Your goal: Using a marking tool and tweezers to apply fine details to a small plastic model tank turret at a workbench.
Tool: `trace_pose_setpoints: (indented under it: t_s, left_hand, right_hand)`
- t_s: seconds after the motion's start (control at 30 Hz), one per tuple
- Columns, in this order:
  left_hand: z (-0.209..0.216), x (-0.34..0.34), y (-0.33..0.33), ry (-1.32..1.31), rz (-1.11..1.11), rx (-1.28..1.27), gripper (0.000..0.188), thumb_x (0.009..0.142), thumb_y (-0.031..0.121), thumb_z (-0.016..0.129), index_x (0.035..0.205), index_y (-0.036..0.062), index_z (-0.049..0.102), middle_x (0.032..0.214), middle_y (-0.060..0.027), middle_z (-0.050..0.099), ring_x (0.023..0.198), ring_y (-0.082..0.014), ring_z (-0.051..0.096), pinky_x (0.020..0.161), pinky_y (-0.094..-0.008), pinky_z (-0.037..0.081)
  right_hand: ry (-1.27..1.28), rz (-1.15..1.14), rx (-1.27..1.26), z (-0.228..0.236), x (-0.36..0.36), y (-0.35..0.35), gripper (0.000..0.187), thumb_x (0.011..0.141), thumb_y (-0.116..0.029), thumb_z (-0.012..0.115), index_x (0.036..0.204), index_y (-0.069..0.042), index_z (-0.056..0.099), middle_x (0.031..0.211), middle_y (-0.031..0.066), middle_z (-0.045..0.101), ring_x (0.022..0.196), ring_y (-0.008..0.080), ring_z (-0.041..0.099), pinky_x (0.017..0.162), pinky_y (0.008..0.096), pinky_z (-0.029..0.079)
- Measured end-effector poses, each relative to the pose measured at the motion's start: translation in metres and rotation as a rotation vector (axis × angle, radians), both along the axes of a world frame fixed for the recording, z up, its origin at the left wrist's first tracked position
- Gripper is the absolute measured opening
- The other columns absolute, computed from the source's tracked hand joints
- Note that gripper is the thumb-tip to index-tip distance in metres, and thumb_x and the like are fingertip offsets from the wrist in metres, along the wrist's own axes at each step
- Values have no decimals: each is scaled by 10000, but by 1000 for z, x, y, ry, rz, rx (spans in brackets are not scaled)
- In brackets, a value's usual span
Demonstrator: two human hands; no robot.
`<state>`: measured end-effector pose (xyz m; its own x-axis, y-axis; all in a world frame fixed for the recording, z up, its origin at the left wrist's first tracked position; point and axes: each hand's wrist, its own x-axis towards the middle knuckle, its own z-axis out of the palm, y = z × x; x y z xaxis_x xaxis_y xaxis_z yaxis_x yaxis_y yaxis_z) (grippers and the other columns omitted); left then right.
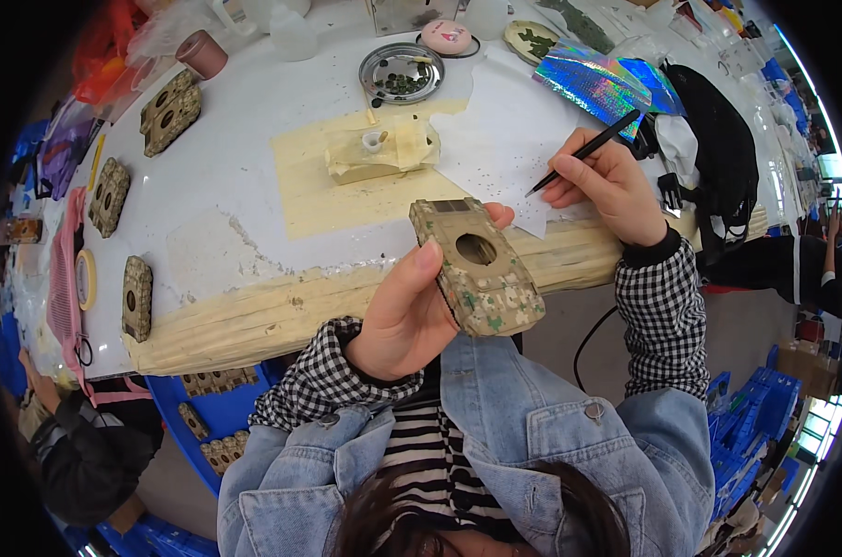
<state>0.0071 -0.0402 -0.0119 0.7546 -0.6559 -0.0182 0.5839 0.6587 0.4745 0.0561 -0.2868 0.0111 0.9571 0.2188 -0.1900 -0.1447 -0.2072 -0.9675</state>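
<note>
My left hand (pixel 407 311) grips a camouflage-painted toy tank hull (pixel 486 269) by its sides, above the table's near edge. The hull is tilted and shows a round hole in its top. To the right, my right hand (pixel 607 186) is closed around black pointed tweezers (pixel 590 148), with the tip angled down to the left. Under that tip, tiny dark specks lie scattered on a sheet of white paper (pixel 495 139). Whether the tweezers' tip pinches anything is too small to tell.
A tape-wrapped block (pixel 384 160) with a small white cup stands mid-table. Behind it is a round metal dish (pixel 402 76) of small dark parts. Several camouflage hulls (pixel 137 297) stand at the left, near a tape roll (pixel 86 278). A black bag (pixel 718 139) lies right.
</note>
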Motion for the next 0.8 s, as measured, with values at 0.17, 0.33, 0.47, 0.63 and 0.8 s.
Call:
trace_pose_setpoints:
  t_s: [0.17, 0.33, 0.47, 0.63, 0.8]
  left_hand:
    - [-1, 0, 1, 0, 3, -8, 588, 932, 402, 405, 1361, 18, 288, 1406, -160, 281, 1381, -342, 86, 979, -508, 394]
    - [-1, -1, 0, -8, 8, -6, 586, 933, 402, 402, 1362, 20, 290, 1407, -161, 280, 1380, -348, 83, 978, -509, 394]
    - [-2, -1, 0, -17, 11, -6, 583, 935, 400, 393, 1366, 22, 285, 1412, -164, 278, 1380, -352, 85, 979, -510, 392]
    - [-3, -1, 1, -20, 12, -7, 580, 937, 397, 388, 1368, 23, 285, 1417, -163, 276, 1379, -354, 85, 982, -514, 388]
    - [-3, -1, 1, -17, 6, -14, 582, 935, 398, 395, 1367, 24, 286, 1418, -157, 277, 1380, -353, 79, 984, -515, 386]
  right_hand:
    - [-20, -40, -1, 0, -1, 4, 180, 930, -184, 522, 877, -11, 526, 772, 56, 600, 695, 110, 635, 620, 205, 523]
    - [-22, -60, -3, 0, -2, 4, 201, 931, -202, 521, 882, -7, 522, 769, 58, 599, 689, 109, 634, 613, 205, 521]
    - [-15, -62, -18, 0, -2, 5, 206, 931, -204, 521, 881, -4, 524, 770, 59, 601, 674, 107, 631, 604, 204, 519]
    - [-9, -78, -28, -1, -2, 6, 211, 930, -210, 524, 879, -5, 529, 767, 58, 604, 658, 104, 629, 590, 200, 515]
    - [3, -101, -35, 0, -2, 9, 208, 927, -211, 529, 872, -10, 537, 750, 55, 604, 639, 104, 625, 573, 198, 507]
